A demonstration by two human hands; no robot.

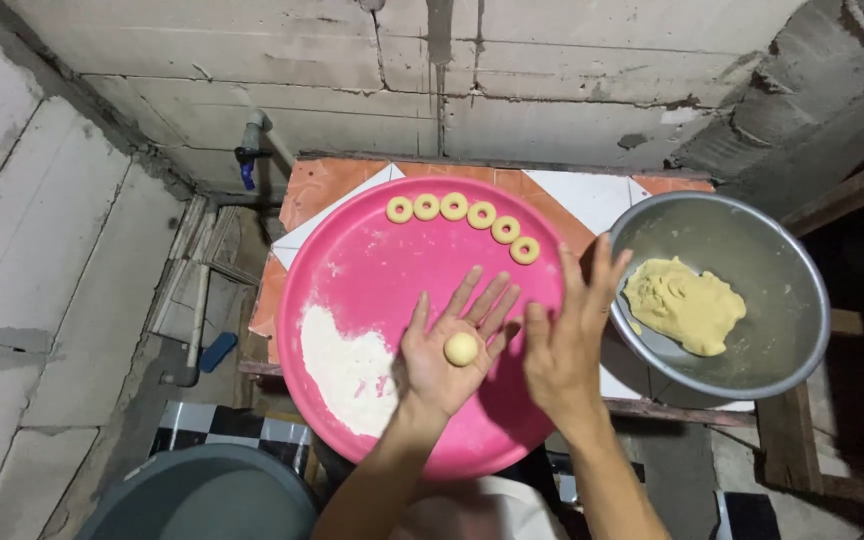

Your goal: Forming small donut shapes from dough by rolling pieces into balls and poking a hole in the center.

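Sitting on the flat, open left hand (449, 350) is a small dough ball (461, 348) — palm up over the pink tray (372, 265), so it can't roll off. Right hand (564, 335) hovers beside it, fingers spread, holding nothing, near the metal bowl (752, 375) of dough (684, 304).
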